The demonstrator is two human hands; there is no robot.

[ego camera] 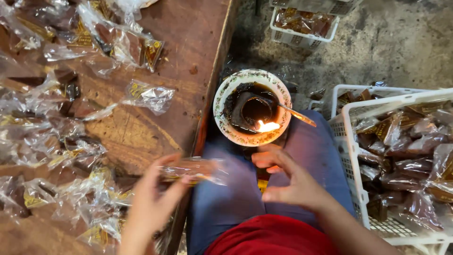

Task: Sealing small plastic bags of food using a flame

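The person sits with a white bowl (251, 107) balanced between blue-clad knees; inside it a dark, sooty pool of oil or wax carries a small flame (267, 126) at the near rim, and a thin metal stick (296, 114) leans out over the right edge.

The left hand (153, 200) grasps a clear plastic packet (191, 170) holding a brown slab, gripping it by one end and carrying it level just short of the bowl. Motion blur smears the packet, so whether its open end is folded yet is hard to judge. The right hand (292, 182) is empty, its fingers loosely curled just below the flame.

Judging by how things lie, the work is well under way but far from finished. The white plastic crate (351, 156) on the right is heaped with glossy brown packets (406, 151), probably those already sealed. On the worn wooden table (188, 42) to the left, many crinkled packets (52, 127) with yellow printed labels still lie scattered, seemingly waiting their turn. A second white crate (304, 23) with more packets stands on the rough concrete floor (401, 42) beyond.
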